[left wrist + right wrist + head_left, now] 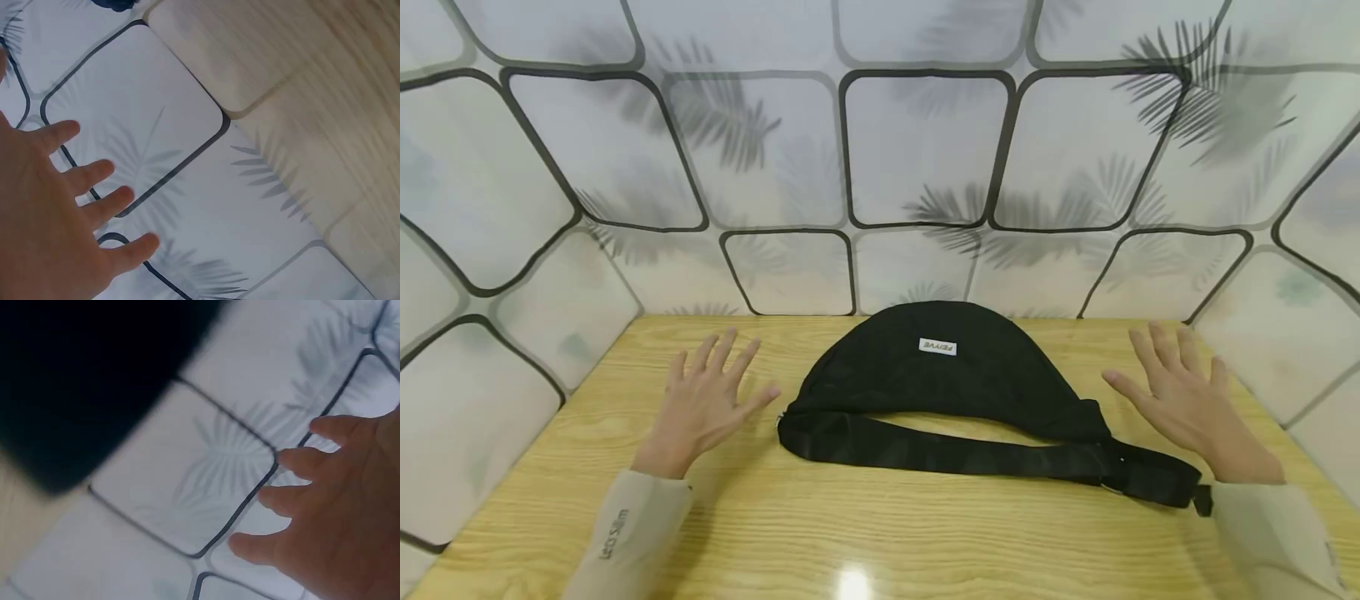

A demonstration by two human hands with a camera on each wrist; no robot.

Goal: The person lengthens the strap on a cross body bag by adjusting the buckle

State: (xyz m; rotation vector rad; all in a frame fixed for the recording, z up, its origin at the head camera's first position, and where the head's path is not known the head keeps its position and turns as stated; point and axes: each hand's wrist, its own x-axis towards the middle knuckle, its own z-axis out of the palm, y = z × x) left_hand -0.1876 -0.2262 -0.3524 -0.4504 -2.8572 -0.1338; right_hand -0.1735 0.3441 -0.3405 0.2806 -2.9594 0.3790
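A black waist bag [936, 375] lies flat on the wooden table, its curved side toward the back wall and a small white label [937, 347] on its front. Its black strap [925, 447] runs along the near side, with a buckle [1202, 500] at the right end beside the right sleeve. To the left of the bag is my left hand [703, 408], fingers spread, holding nothing. My right hand [1183, 404] is spread out on the bag's other side, also without anything in it. The right wrist view has the blurred dark bag [94, 381] close by the right hand [344, 506].
The light wooden table [820, 533] ends at a back wall [925, 150] covered in white cloth with dark outlines and leaf prints. Similar side walls [467, 400] stand to the left and right. A bright light reflection shows on the table's near part.
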